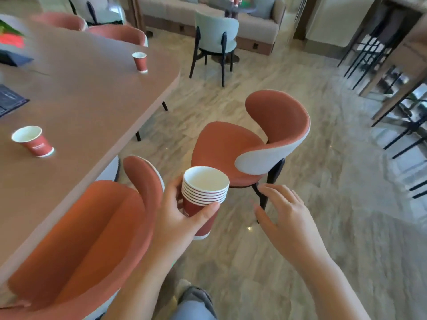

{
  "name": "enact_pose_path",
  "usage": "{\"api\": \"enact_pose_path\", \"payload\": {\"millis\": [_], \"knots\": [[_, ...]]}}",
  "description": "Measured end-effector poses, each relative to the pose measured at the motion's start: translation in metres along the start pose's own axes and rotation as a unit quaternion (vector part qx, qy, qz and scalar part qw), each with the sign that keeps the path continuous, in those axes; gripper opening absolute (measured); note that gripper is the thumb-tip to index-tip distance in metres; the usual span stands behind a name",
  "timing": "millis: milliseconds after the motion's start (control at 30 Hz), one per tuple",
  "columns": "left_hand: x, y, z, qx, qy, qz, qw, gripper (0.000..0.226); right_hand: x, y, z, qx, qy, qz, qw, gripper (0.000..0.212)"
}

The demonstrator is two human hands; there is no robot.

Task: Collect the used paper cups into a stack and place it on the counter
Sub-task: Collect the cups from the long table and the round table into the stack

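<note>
My left hand (178, 218) grips a stack of several red paper cups (203, 192) with white rims, held upright over the floor between two chairs. To the right of the stack, my right hand (284, 213) hovers with relaxed, spread fingers and holds nothing. Two single red cups stand on the brown table (92, 93): a near cup (33, 141) at the left edge of the view, and a far cup (140, 62) close to the table's far right corner.
A red chair (76, 245) is tucked at the table just left of my left arm, and another red chair (258, 144) stands turned away ahead. A pale green chair (215, 38) and a sofa (254, 21) lie beyond. Dark stools (379, 49) line a counter at right.
</note>
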State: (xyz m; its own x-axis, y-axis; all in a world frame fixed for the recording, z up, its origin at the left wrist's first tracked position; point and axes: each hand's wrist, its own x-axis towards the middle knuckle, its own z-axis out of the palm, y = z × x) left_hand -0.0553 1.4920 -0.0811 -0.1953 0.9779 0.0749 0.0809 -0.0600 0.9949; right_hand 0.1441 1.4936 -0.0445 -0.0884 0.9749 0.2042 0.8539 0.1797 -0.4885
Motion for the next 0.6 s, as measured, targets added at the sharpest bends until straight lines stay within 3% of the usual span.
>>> {"api": "enact_pose_path", "payload": {"millis": [267, 400, 600], "knots": [[0.101, -0.008, -0.065, 0.018, 0.131, -0.011, 0.991, 0.070, 0.145, -0.052, 0.053, 0.029, -0.049, -0.120, 0.991, 0.034], [0.114, -0.018, -0.085, 0.016, 0.182, -0.025, 0.983, 0.083, 0.176, -0.072, 0.081, 0.036, -0.088, -0.165, 0.982, 0.034], [0.121, -0.031, -0.120, 0.028, 0.270, -0.055, 0.961, 0.067, 0.220, -0.106, 0.126, 0.045, -0.147, -0.231, 0.961, 0.033]]}}
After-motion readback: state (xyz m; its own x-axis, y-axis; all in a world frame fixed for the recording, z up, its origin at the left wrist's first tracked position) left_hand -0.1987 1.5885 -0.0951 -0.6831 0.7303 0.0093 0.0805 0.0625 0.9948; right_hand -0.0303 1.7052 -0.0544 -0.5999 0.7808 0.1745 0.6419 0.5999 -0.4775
